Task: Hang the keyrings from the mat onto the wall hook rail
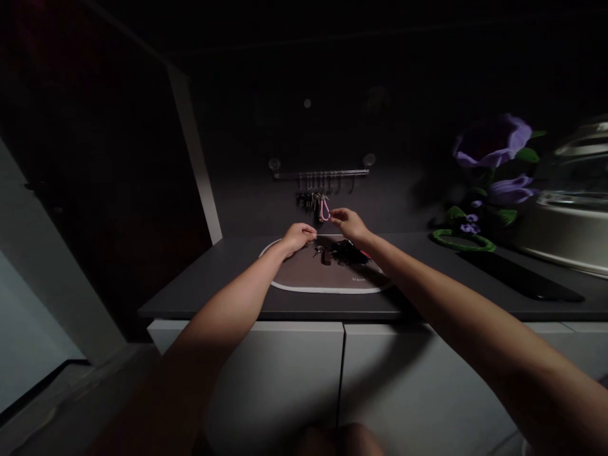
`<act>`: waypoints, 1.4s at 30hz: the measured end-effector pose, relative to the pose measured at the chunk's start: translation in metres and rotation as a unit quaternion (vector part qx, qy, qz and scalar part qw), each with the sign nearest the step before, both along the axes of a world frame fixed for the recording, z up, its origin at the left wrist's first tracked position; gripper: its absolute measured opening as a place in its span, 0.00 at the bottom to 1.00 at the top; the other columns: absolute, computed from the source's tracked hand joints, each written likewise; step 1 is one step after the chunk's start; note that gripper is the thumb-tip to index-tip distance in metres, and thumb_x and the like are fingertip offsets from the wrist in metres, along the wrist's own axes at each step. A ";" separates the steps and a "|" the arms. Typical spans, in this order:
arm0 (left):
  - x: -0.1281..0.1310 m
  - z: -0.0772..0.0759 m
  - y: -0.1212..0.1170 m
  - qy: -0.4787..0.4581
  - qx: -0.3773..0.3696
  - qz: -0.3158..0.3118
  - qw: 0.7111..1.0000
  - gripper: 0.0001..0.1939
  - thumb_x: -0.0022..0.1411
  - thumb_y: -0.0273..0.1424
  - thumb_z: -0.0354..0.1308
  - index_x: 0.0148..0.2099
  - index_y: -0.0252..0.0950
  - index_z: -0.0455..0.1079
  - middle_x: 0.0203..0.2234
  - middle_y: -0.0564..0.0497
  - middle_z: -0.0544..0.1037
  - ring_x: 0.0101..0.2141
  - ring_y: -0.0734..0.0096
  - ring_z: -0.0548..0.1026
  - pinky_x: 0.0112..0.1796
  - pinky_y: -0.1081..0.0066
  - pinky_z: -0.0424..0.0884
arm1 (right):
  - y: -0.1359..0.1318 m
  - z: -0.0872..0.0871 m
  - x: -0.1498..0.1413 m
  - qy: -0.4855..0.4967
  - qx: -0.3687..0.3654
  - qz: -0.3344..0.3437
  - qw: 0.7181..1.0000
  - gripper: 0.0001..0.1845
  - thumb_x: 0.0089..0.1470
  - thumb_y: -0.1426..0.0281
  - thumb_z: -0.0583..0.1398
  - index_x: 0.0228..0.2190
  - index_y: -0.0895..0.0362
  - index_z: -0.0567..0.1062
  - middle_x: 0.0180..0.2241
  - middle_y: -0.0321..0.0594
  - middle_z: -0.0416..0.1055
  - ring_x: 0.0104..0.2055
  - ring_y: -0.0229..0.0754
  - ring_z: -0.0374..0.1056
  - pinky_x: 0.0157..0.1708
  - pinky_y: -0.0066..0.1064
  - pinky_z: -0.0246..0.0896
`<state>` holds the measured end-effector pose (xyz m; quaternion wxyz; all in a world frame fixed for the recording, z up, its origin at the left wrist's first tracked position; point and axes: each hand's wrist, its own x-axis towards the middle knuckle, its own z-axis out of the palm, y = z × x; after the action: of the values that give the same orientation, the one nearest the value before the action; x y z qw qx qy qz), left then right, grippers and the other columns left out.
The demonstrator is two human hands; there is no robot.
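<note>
My right hand [349, 223] is raised in front of the wall, its fingertips closed at the side of a pink loop strap [324, 208]. The strap hangs among several keys [308, 199] below a hook rail [323, 173]. Lower and to the left, my left hand [299, 237] is over the back of a brown mat [304, 272] with a white rim. Its fingers are pressed together, and what they may hold is too small to name. On the mat lie a small bunch of keys [318, 251], a dark brown fob [327, 258] and a dark heap [350, 252].
Purple flowers [494, 149] with a green ring base [463, 240] stand at the right of the dark counter [199, 285]. Beside them are a flat black object [520, 275] and a large pale appliance [560, 215]. White cabinet doors [285, 373] are below.
</note>
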<state>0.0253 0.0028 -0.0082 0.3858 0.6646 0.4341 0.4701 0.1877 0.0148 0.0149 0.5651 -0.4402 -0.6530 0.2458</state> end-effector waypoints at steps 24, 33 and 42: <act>0.002 -0.017 0.002 0.231 0.040 0.021 0.972 0.09 0.45 0.33 0.60 0.21 0.32 0.69 0.13 0.56 0.66 0.17 0.79 0.59 0.22 0.75 0.54 | -0.013 -0.022 0.010 -0.428 0.055 -0.076 0.899 0.10 0.46 0.76 0.57 0.32 0.57 0.75 0.32 0.42 0.73 0.34 0.40 0.67 0.34 0.27 0.55; -0.002 -0.009 0.002 0.119 -0.014 0.027 0.992 0.05 0.45 0.25 0.60 0.22 0.31 0.67 0.13 0.56 0.65 0.16 0.83 0.58 0.22 0.77 0.54 | -0.013 -0.022 0.008 -0.436 0.053 -0.067 0.896 0.10 0.47 0.75 0.57 0.33 0.57 0.75 0.32 0.43 0.73 0.35 0.41 0.67 0.34 0.27 0.55; 0.000 0.006 -0.005 -0.091 -0.145 -0.025 0.985 0.04 0.50 0.19 0.55 0.26 0.29 0.64 0.20 0.50 0.72 0.25 0.76 0.73 0.36 0.70 0.70 | -0.023 -0.015 0.006 -0.496 0.043 -0.061 0.865 0.14 0.50 0.72 0.53 0.38 0.58 0.73 0.37 0.44 0.73 0.38 0.41 0.67 0.35 0.25 0.55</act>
<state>0.0253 -0.0024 -0.0026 0.5279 0.5666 0.4440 0.4507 0.1936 -0.0083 0.0000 0.1989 -0.5182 -0.8290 -0.0688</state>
